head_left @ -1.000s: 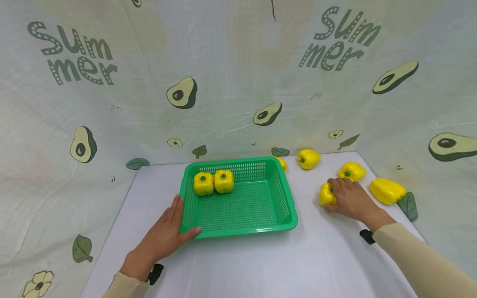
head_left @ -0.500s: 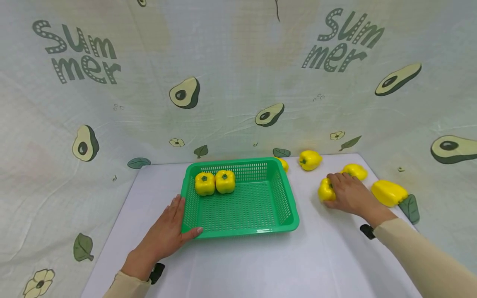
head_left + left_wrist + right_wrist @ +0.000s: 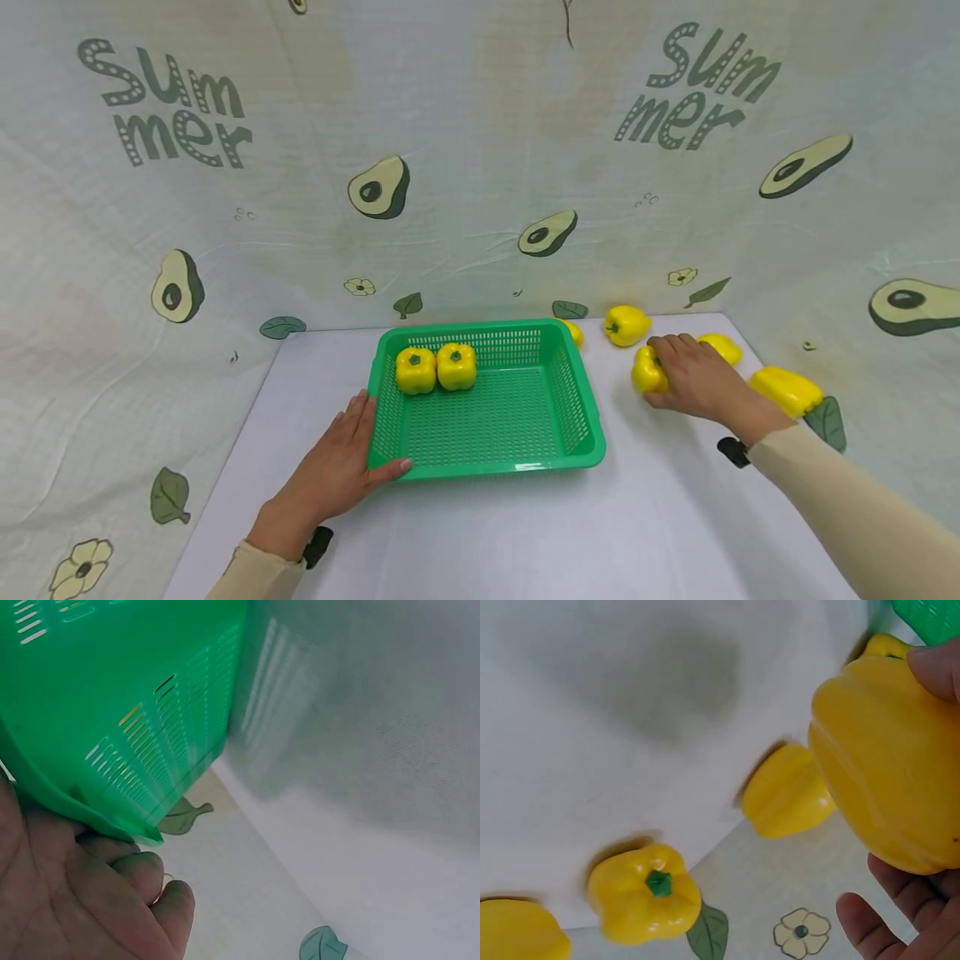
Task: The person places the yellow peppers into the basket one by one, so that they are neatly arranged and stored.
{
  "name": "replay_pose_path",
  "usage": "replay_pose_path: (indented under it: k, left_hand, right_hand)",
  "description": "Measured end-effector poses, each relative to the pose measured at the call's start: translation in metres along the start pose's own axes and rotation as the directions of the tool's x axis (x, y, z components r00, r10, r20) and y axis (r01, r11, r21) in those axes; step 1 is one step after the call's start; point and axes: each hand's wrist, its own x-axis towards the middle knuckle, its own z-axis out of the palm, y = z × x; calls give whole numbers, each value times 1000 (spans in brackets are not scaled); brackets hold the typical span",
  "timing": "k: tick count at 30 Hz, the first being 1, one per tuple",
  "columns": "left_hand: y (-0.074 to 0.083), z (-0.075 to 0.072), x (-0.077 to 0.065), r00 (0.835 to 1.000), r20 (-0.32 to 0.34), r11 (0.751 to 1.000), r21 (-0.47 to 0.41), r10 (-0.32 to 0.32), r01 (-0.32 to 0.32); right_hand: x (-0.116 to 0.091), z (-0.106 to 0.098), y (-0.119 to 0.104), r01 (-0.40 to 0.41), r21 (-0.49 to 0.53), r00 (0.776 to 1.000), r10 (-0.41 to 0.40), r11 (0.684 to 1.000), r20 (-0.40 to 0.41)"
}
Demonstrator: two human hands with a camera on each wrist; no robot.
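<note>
A yellow bell pepper [image 3: 648,370] is gripped between the thumb and fingers of my right hand [image 3: 699,379], to the right of a green plastic basket [image 3: 487,472]. In the right wrist view the held pepper [image 3: 885,765] is raised above the table, with a soft shadow below. My left hand [image 3: 330,458] rests against the basket's left side, fingers extended along the rim and thumb on the front edge. Two yellow peppers, one at the left [image 3: 416,371] and one beside it [image 3: 456,367], sit upright in the basket's back left corner.
More yellow peppers lie on the white table [image 3: 480,533]: one partly hidden behind the basket [image 3: 573,332], one at the back edge [image 3: 627,325], one behind my right hand [image 3: 722,348] and one at the right edge [image 3: 785,390]. A printed cloth [image 3: 450,275] hangs behind.
My right hand has lifted the bell pepper and moved it slightly up and left. My left hand stays at the basket. The whole view has shifted a little.
</note>
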Motion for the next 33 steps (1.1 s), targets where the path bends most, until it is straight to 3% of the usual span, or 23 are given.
replay_pose_path:
  k: [12, 22, 26, 33]
  left_hand:
    - [1, -4, 0, 1000, 8, 1000, 12, -10, 10]
    - [1, -5, -2, 1000, 12, 1000, 29, -3, 2]
    - [1, -6, -3, 1000, -5, 999, 37, 5, -4]
    - [4, -7, -1, 1000, 13, 1000, 14, -6, 6]
  right_hand:
    - [33, -31, -18, 43, 32, 999, -43, 999, -25]
    - [84, -60, -59, 185, 53, 981, -182, 981, -66]
    - [107, -63, -84, 245, 50, 968, -242, 968, -64]
    - [135, -49, -120, 294, 48, 955, -295, 955, 29]
